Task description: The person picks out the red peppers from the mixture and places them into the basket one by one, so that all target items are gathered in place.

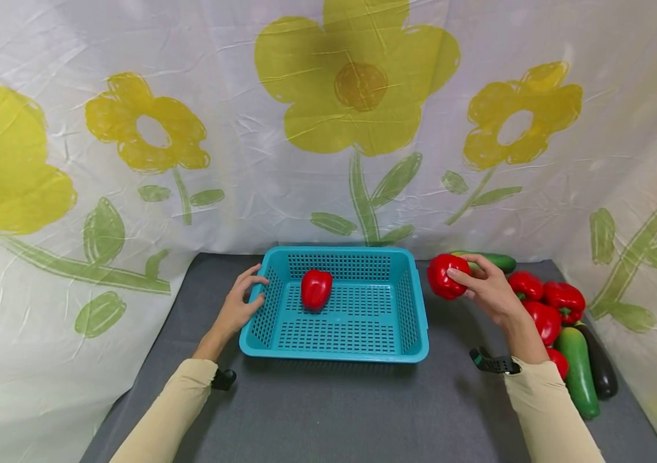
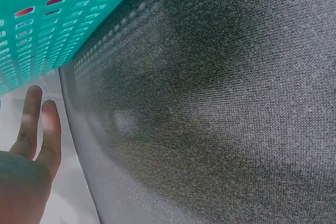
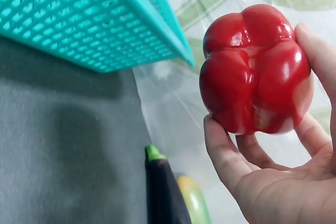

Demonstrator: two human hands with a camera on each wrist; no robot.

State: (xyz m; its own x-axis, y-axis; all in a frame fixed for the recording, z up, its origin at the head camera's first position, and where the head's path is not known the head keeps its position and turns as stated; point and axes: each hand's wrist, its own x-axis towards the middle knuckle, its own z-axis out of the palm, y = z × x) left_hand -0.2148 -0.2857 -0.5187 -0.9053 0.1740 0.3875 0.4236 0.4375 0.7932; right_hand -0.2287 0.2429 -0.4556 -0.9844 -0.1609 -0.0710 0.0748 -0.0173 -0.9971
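A red bell pepper (image 1: pixel 445 276) is gripped between the thumb and fingers of my right hand (image 1: pixel 493 292), just off the right side of a turquoise plastic basket (image 1: pixel 334 357). The right wrist view shows the same bell pepper (image 3: pixel 255 72) with its lobed end towards the camera and fingertips around its sides. Inside the basket, left of its middle, lies another red bell pepper (image 1: pixel 316 290). My left hand (image 1: pixel 239 305) is at the basket's left rim with fingers loosely bent; whether they touch it is unclear. Two of its fingers (image 2: pixel 50 135) show outside the basket wall.
Several red bell peppers (image 1: pixel 542 321) are grouped at the table's right, beside a green cucumber-like vegetable (image 1: pixel 577 373) and an eggplant (image 1: pixel 597 363). Another green vegetable (image 1: pixel 496 261) lies at the back, partly behind my right hand. A flower-printed cloth (image 1: pixel 235 148) hangs behind the grey table (image 1: pixel 328 418).
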